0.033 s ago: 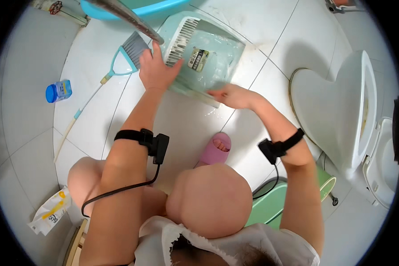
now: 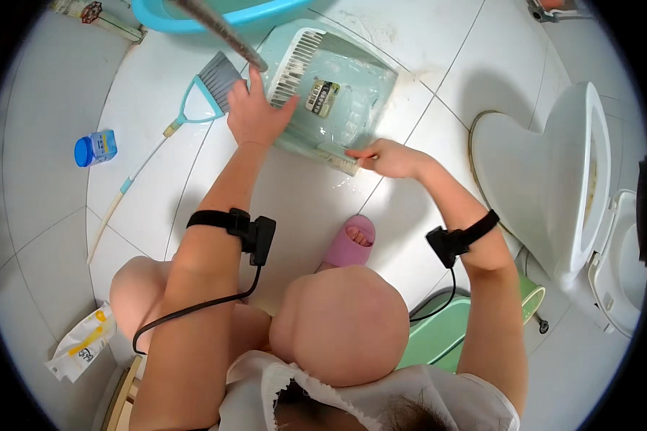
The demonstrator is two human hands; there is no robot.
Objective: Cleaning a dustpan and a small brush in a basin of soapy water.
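A pale green dustpan (image 2: 370, 79) lies tilted on the tiles, with a row of white comb teeth along its left side and a metal handle pole (image 2: 226, 32) rising to the upper left. My left hand (image 2: 257, 118) grips its left part near the foot of the pole, thumb over the comb side. In my right hand (image 2: 394, 158), fingers closed, is a small pale green scrub brush (image 2: 331, 152). Its head rests at the pan's near edge, and its whitish bristles are partly hidden. Water wets the pan and the floor beside it.
A broom (image 2: 201, 100) lies left of the pan, near a blue-lidded jar (image 2: 95, 148). Behind is a blue basin (image 2: 172, 23). The toilet (image 2: 553, 179) stands right; a green tub (image 2: 428, 330) sits by my right leg, a white packet (image 2: 83, 341) at lower left.
My right hand, with the brush, has shifted slightly to the right along the dustpan's near edge. The left hand and the pan have moved barely at all.
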